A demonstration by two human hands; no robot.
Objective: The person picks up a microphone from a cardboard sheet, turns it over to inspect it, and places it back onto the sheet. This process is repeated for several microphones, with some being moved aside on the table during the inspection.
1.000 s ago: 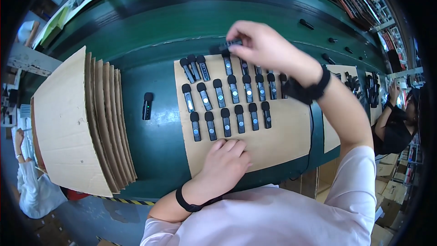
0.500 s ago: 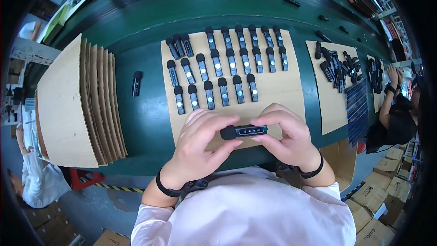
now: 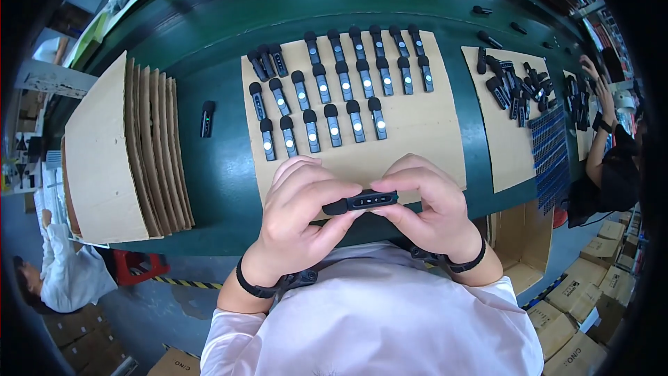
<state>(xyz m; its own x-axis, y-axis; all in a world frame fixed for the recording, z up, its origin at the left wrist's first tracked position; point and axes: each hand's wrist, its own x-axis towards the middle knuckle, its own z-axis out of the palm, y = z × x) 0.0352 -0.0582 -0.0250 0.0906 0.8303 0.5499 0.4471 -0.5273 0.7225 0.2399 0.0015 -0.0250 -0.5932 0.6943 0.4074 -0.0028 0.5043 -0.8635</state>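
Note:
A small black wireless microphone [image 3: 372,200] with a foam cap lies level between my hands, above the near edge of a cardboard sheet [image 3: 424,132]. My left hand [image 3: 296,212] pinches its foam-capped end between thumb and fingers. At the other end, where a tiny green light shows, my right hand [image 3: 431,202] grips it the same way. Its face with a row of small marks is turned up toward me. Beyond my hands, several similar microphones [image 3: 332,125] lie in rows on the sheet, most bearing a round white dot. Three [image 3: 266,63] sit close together at the far left corner.
Upright cardboard sheets [image 3: 104,160] stand at the left, beside a lone microphone [image 3: 207,120] on the green table [image 3: 216,188]. To the right, another sheet [image 3: 508,160] carries a pile of microphones [image 3: 518,90] and a blue grid-like strip [image 3: 548,157]. Co-workers are at both sides.
The view has shifted, so the microphone rows appear higher up. My hands have drawn closer together on the held microphone, covering more of its foam cap. The right-hand co-worker's arm has risen.

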